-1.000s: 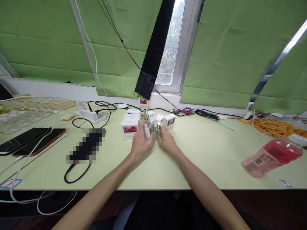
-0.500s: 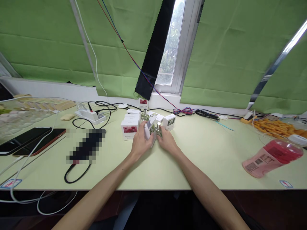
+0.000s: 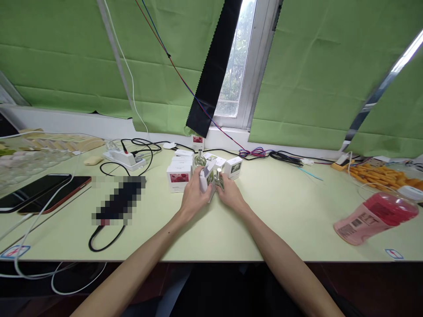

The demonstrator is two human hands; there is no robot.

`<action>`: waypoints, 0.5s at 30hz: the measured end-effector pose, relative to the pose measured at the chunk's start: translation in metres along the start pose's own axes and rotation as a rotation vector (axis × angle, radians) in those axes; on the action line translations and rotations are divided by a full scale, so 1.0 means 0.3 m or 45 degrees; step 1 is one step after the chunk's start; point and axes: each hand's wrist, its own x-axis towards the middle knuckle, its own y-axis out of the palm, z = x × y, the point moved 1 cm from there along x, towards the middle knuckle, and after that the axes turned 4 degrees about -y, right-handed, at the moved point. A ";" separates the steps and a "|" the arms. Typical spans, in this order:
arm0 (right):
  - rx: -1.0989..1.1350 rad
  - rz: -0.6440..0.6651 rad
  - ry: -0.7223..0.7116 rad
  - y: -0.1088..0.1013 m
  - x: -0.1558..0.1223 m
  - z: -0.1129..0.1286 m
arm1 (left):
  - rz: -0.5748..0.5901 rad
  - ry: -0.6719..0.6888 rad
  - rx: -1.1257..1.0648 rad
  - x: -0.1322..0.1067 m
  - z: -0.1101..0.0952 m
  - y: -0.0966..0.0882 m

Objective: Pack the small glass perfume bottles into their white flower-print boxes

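My left hand [image 3: 192,197] is closed around a small white carton [image 3: 207,177] with an open flap, tilted near the middle of the table. My right hand [image 3: 230,194] grips a small glass perfume bottle [image 3: 218,179] with a silver cap, right beside the carton's opening. Behind them stand several small white boxes, one with a red picture [image 3: 178,180] on the left and one with a green picture [image 3: 234,168] on the right. A second glass bottle [image 3: 199,160] stands among the boxes.
Two phones [image 3: 39,191] and a blurred dark object [image 3: 119,199] with a cable lie at left. A power strip [image 3: 123,159] with cables sits at the back. A pink bottle [image 3: 375,217] lies at right, with orange snacks [image 3: 380,175] behind it.
Both hands stay almost still on the carton and bottle; the carton's flap has shifted slightly. The view has barely moved.
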 end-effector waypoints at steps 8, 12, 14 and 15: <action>0.008 0.006 0.001 -0.004 0.001 0.003 | 0.016 0.005 -0.016 -0.002 -0.003 -0.003; 0.007 0.006 0.010 -0.004 -0.001 0.004 | 0.024 0.009 -0.021 -0.002 -0.005 -0.003; 0.013 0.008 0.011 -0.003 -0.001 0.003 | 0.023 0.020 -0.022 -0.002 -0.003 -0.001; 0.017 0.007 0.012 -0.003 0.000 0.002 | 0.025 0.022 -0.023 -0.001 -0.002 0.000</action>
